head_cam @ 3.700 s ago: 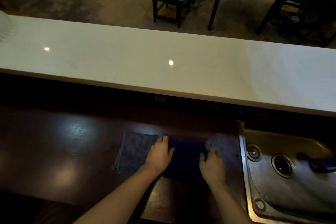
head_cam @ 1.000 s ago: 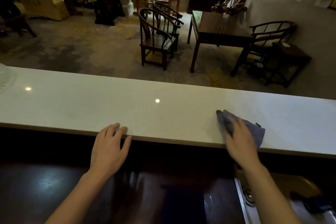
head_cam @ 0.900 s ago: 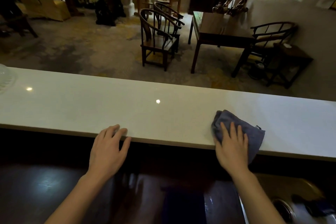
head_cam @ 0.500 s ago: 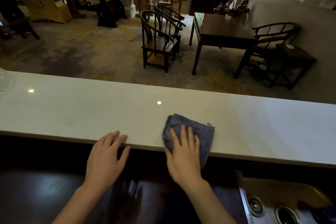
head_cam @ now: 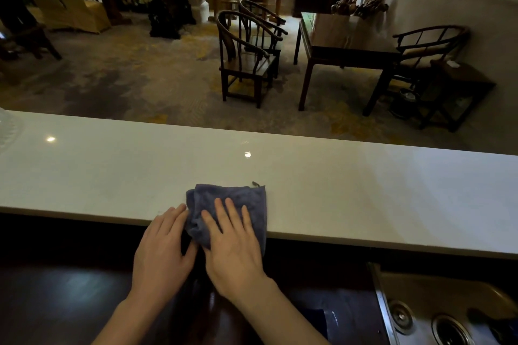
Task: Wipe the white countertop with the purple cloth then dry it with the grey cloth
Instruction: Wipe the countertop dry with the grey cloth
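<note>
- Since half a second ago: purple cloth (head_cam: pixel 229 199) has slid further left along the near edge of the white tabletop (head_cam: pixel 364 190); it now touches the left hand.
- A second ago the cloth was far out to the right, above the sink; it has crossed to about mid-frame.
- Right hand (head_cam: pixel 232 246) lies flat on the cloth, fingers spread and straight, pressing rather than gripping; the cloth's near part hangs over the tabletop edge under the palm.
- Left hand (head_cam: pixel 162 249) unchanged in place: flat and open, fingertips on the tabletop edge, holding nothing.
- Cloth is bunched on its left side, a small tag sticking out at its far right corner.
- Sink (head_cam: pixel 448 311), lower right, set in the dark lower counter (head_cam: pixel 56 297): two drain openings visible and a dark object at its right edge, too dim to identify.
- A dark cloth-like patch lies on the lower counter by the right forearm; colour unclear.
</note>
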Tool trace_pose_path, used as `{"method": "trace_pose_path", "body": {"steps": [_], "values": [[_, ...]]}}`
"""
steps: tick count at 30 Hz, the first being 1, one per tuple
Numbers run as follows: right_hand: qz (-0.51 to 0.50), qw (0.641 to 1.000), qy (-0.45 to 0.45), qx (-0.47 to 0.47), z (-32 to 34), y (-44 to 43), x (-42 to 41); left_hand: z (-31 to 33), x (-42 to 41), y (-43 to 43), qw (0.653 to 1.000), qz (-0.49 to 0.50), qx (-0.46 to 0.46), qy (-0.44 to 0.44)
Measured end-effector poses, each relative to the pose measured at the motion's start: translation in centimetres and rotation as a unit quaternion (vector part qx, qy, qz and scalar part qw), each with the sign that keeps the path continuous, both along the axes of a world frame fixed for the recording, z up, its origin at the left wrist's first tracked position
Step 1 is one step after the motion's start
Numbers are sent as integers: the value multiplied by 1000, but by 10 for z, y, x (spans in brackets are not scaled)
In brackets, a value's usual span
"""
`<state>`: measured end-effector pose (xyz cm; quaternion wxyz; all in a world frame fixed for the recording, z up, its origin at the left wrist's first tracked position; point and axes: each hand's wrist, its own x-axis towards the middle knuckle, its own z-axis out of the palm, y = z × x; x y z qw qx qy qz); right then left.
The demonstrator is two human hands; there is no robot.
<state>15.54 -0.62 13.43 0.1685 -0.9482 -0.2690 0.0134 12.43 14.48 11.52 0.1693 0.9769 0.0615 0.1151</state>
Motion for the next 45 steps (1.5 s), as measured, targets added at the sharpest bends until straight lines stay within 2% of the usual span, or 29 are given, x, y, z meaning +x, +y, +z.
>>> {"method": "trace_pose_path", "body": {"steps": [10, 17, 23, 27, 30, 33, 36, 38, 40, 45], "values": [[-76, 997, -4, -4, 5, -62, 27, -4, 1, -1, 998, 1, 48, -48], [-191, 981, 19, 15, 14, -144, 51, -2, -1, -2, 998, 0, 47, -44], [-285, 952, 51, 98, 33, -201, 72, -2, 0, -2, 998, -8, 50, -36], [-356, 896, 90, 247, 67, -224, 81, -2, 0, -2, 998, -11, 55, -32], [-383, 868, 11, 317, 88, -231, 85, -4, 0, -3, 998, -13, 62, -31], [-335, 887, -74, 308, 88, -228, 81, -4, 1, -4, 997, -9, 66, -30], [-275, 918, -8, 286, 63, -226, 89, -5, 1, -5, 997, -8, 72, -28], [-285, 945, 37, 154, 40, -220, 102, -4, 1, -5, 997, -8, 76, -25], [-306, 948, 80, 17, 20, -206, 112, -4, 1, -5, 997, -8, 75, -21], [-313, 946, 79, 27, 10, -152, 138, -4, 0, -5, 998, -9, 66, -16]]}}
